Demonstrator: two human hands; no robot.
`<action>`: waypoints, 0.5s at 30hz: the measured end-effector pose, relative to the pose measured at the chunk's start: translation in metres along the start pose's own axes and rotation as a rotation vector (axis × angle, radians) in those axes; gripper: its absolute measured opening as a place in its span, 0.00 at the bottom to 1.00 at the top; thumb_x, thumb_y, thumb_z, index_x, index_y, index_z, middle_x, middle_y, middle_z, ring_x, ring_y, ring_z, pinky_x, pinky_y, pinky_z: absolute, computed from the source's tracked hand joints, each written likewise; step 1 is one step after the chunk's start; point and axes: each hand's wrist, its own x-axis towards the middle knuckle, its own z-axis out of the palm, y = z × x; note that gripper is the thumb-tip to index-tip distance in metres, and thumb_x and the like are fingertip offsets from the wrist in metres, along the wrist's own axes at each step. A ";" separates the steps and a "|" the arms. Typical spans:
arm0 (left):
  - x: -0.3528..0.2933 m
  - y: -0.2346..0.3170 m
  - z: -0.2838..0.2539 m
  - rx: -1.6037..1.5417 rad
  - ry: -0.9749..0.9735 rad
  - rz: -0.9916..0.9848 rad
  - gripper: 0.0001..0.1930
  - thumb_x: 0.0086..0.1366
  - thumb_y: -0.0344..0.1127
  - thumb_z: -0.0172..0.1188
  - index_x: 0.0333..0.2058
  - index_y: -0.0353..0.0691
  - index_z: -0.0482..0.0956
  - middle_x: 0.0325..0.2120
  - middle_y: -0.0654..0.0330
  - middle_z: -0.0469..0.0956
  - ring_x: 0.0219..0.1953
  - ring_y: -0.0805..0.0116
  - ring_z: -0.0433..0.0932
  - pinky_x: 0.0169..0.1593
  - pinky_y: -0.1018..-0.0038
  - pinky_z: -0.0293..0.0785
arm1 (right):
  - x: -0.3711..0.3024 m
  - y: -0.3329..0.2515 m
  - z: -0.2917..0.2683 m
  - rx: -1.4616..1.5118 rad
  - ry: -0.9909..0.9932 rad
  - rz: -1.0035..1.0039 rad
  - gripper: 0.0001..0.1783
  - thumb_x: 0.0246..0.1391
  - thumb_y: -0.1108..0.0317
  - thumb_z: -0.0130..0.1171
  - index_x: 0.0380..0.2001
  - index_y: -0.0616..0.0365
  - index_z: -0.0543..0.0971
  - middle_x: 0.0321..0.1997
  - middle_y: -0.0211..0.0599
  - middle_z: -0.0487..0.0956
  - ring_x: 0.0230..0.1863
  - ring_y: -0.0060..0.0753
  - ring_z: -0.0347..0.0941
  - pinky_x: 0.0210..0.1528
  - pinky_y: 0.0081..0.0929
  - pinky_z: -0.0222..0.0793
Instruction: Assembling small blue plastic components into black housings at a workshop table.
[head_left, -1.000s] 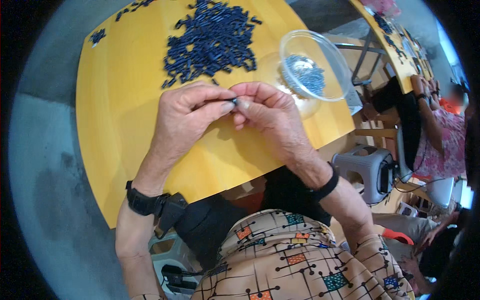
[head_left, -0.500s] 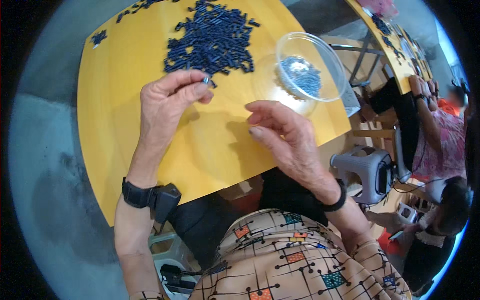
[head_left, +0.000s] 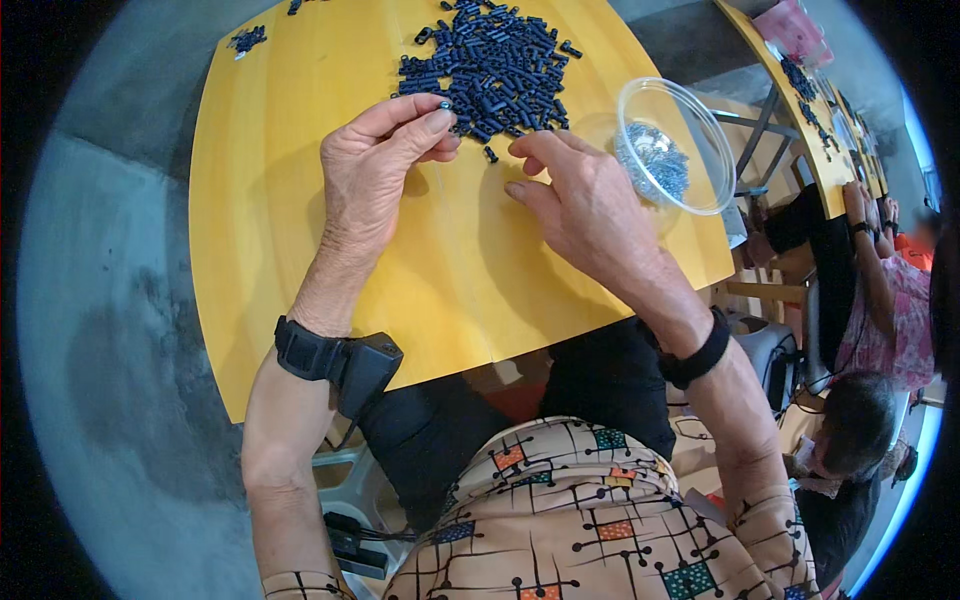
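Observation:
My left hand (head_left: 385,160) pinches a small dark cylindrical piece (head_left: 445,105) between thumb and forefinger; only its shiny end shows. To the right, my right hand (head_left: 585,195) has thumb and forefinger apart, with nothing visible between them. Just beyond both hands, a pile of dark blue-black small tubular pieces (head_left: 500,70) spreads over the yellow table (head_left: 300,230). One loose dark piece (head_left: 491,155) lies on the tabletop between my hands. Beside my right hand stands a clear round plastic tub (head_left: 722,150) with many thin silvery metal pieces (head_left: 655,160) inside.
A small cluster of dark pieces (head_left: 247,39) lies at the table's far left. A grey stool (head_left: 765,365) stands by the right table edge. Further right, people sit at another yellow table (head_left: 815,150) with dark pieces and a pink container (head_left: 793,32).
The view has shifted, so the table and pile appear further right. My right hand has come nearer to my left and to the pile. My left hand keeps its pinch on the dark piece.

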 end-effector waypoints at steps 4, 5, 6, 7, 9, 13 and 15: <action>-0.001 0.001 0.001 0.050 -0.024 0.011 0.09 0.56 0.27 0.61 0.37 0.33 0.78 0.28 0.57 0.80 0.28 0.73 0.78 0.35 0.76 0.76 | 0.009 0.004 0.011 -0.046 0.008 0.015 0.14 0.44 0.69 0.60 0.34 0.65 0.73 0.34 0.54 0.76 0.34 0.55 0.74 0.37 0.43 0.71; -0.001 0.001 0.001 0.048 -0.023 0.015 0.09 0.56 0.27 0.61 0.37 0.33 0.78 0.28 0.57 0.80 0.28 0.73 0.78 0.35 0.76 0.76 | 0.011 0.003 0.012 -0.045 -0.004 0.035 0.15 0.44 0.67 0.60 0.34 0.65 0.73 0.34 0.54 0.76 0.34 0.55 0.74 0.37 0.43 0.71; -0.001 0.001 0.000 0.039 -0.019 0.028 0.08 0.56 0.26 0.62 0.36 0.32 0.79 0.27 0.57 0.79 0.27 0.73 0.78 0.33 0.78 0.76 | 0.014 0.004 0.014 -0.048 -0.003 0.030 0.15 0.44 0.67 0.60 0.34 0.65 0.73 0.34 0.54 0.76 0.34 0.55 0.74 0.37 0.43 0.71; -0.001 0.001 0.000 0.031 -0.017 0.041 0.08 0.55 0.25 0.62 0.34 0.31 0.79 0.25 0.57 0.79 0.25 0.74 0.78 0.32 0.80 0.76 | 0.016 0.005 0.017 -0.068 -0.013 0.029 0.15 0.45 0.66 0.60 0.33 0.65 0.73 0.33 0.53 0.76 0.34 0.55 0.74 0.37 0.43 0.71; -0.002 0.002 0.001 0.045 -0.017 0.038 0.07 0.55 0.25 0.62 0.34 0.31 0.79 0.25 0.58 0.79 0.25 0.74 0.78 0.32 0.81 0.76 | 0.021 0.005 0.019 -0.096 -0.017 0.027 0.15 0.45 0.64 0.60 0.32 0.64 0.72 0.33 0.53 0.76 0.34 0.54 0.74 0.37 0.43 0.71; -0.003 0.003 0.001 0.117 -0.068 0.068 0.07 0.55 0.25 0.62 0.34 0.32 0.80 0.24 0.60 0.79 0.25 0.76 0.77 0.33 0.81 0.76 | 0.027 0.004 0.024 -0.186 -0.029 0.051 0.13 0.45 0.65 0.59 0.30 0.63 0.72 0.31 0.51 0.77 0.33 0.53 0.74 0.37 0.43 0.71; -0.003 0.003 0.002 0.118 -0.090 0.075 0.07 0.55 0.25 0.62 0.34 0.32 0.80 0.24 0.60 0.79 0.25 0.76 0.78 0.33 0.81 0.76 | 0.026 0.008 0.026 -0.200 -0.003 0.042 0.12 0.45 0.65 0.59 0.29 0.63 0.73 0.30 0.50 0.77 0.32 0.52 0.75 0.36 0.43 0.71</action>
